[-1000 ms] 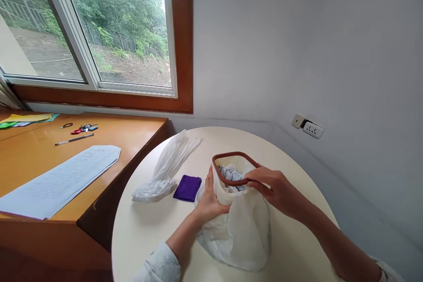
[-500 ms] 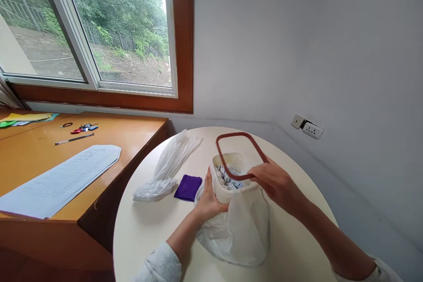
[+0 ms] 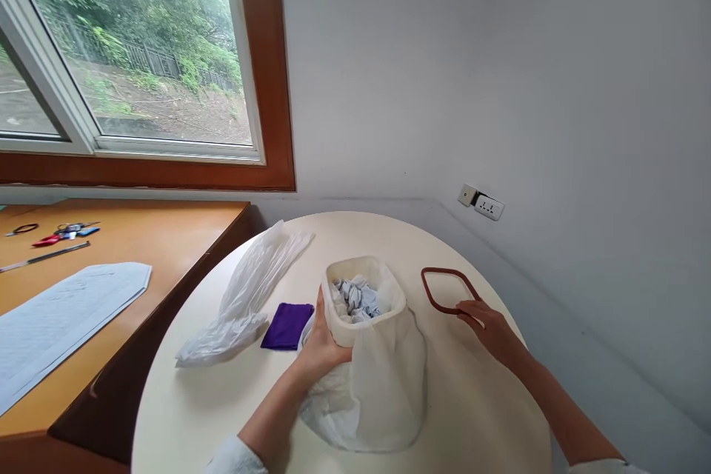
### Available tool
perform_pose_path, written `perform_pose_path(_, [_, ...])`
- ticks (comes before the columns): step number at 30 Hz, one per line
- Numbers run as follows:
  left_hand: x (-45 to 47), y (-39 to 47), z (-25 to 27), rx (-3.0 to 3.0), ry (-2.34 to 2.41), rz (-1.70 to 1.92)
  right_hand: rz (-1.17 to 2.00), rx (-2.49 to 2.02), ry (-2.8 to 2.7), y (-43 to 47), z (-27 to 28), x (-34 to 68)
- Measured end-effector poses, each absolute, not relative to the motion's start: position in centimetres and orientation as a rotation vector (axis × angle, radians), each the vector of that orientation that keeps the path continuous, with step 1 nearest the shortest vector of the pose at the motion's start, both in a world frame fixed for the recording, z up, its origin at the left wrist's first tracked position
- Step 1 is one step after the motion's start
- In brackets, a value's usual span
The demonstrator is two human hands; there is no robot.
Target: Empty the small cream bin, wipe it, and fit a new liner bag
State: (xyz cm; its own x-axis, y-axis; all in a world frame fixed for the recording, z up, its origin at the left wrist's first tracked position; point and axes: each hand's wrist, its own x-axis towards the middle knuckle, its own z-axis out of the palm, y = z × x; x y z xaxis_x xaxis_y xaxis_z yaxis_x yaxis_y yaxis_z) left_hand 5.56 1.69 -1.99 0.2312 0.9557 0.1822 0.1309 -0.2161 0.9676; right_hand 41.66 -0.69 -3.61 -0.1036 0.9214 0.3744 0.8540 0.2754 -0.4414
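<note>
A small white trash bin (image 3: 340, 317), lined with a translucent plastic bag (image 3: 389, 385), stands on the round table. Crumpled paper (image 3: 358, 298) lies inside it, and the bag hangs down over the near side. My left hand (image 3: 321, 346) is wrapped around the bin's left side. Over the table to the right of the bin, my right hand (image 3: 489, 324) pinches the near edge of a brown rectangular ring (image 3: 451, 271). Whether the ring touches the tabletop I cannot tell. A folded purple cloth (image 3: 287, 326) lies left of the bin.
The cream round table (image 3: 355, 226) stands against the wall. A crumpled clear plastic bag (image 3: 244, 300) lies on its left part. On the wooden desk (image 3: 183, 226) at left are papers (image 3: 78, 311), a pen (image 3: 47, 256) and keys (image 3: 72, 232). A wall socket (image 3: 489, 207) is at right.
My right hand has moved the brown ring from above the bin's opening to the right, low over the table. The left hand stays on the bin. The view has swung right.
</note>
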Motion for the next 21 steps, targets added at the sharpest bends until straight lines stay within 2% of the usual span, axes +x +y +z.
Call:
perform_pose_path(9, [5.6,1.4,-1.7,1.576,1.073,1.093,0.338,-1.688,-1.916,-2.2,-6.1,42.8])
perform_pose_path(17, [4.7,1.8,-0.9,1.585,0.918,0.99,0.295,-1.727,-1.95,-2.7,-6.8,42.8])
perform_pose_path(21, [2.5,2.1,-0.5,1.638,0.893,0.977,0.134,-1.713,-2.03,-3.0,-6.8,43.1])
